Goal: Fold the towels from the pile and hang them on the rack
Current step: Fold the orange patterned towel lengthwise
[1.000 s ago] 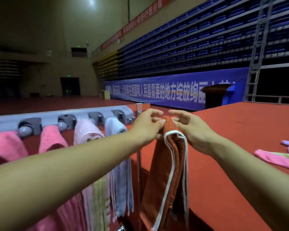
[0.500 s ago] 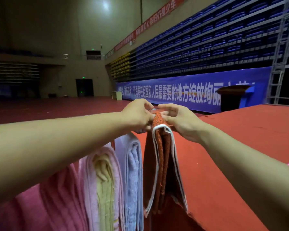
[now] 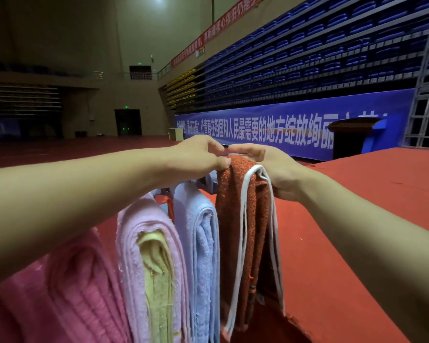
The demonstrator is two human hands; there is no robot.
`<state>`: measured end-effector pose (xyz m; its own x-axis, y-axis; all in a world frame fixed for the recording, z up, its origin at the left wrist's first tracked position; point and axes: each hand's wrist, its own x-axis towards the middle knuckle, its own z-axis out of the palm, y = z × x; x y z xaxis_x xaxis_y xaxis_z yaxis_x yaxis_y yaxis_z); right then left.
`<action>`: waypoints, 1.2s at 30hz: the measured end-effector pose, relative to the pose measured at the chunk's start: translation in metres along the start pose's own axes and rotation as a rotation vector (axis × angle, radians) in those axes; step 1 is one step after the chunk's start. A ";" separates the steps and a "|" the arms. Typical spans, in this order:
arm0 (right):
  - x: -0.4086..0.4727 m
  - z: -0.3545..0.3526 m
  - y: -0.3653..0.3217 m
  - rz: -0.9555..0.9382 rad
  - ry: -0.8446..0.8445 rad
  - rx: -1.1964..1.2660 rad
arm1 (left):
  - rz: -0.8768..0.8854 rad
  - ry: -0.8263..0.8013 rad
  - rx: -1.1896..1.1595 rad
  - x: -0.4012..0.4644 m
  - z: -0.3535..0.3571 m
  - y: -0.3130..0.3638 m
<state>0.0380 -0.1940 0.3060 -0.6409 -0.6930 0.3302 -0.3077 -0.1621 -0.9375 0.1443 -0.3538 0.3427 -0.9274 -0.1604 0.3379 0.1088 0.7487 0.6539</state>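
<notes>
A folded rust-orange towel [image 3: 243, 231] with white edging hangs at the right end of the grey rack [image 3: 209, 180], which is mostly hidden by my arms. My left hand [image 3: 198, 154] pinches the towel's top fold from the left. My right hand [image 3: 270, 167] grips the same fold from the right, fingers curled over it. Left of it hang a light blue towel [image 3: 198, 243], a pale pink towel [image 3: 134, 243] with a yellow one folded inside, and a deep pink towel [image 3: 67, 293].
A red-carpeted platform [image 3: 357, 206] stretches to the right and behind the rack. Beyond it lie a red hall floor, a blue banner [image 3: 282, 125], a dark podium [image 3: 352, 134] and a metal truss [image 3: 424, 82].
The view has moved closer and higher over the rack. Both hands have carried the orange towel's top fold onto the rack's right end, beside the blue towel. The loose towels at right left the view.
</notes>
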 end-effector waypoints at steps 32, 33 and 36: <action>-0.070 -0.006 0.008 -0.029 0.233 -0.172 | 0.176 0.258 0.384 -0.006 0.047 0.031; -0.082 -0.015 0.006 -0.034 0.271 -0.177 | 0.207 0.257 0.355 -0.007 0.059 0.042; -0.128 -0.051 -0.001 -0.012 0.369 -0.173 | 0.226 0.198 0.174 -0.009 0.112 0.068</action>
<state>0.0849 -0.0694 0.2706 -0.8362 -0.3878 0.3877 -0.4103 -0.0265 -0.9116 0.1202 -0.2297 0.3083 -0.7972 -0.0871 0.5973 0.2251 0.8753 0.4280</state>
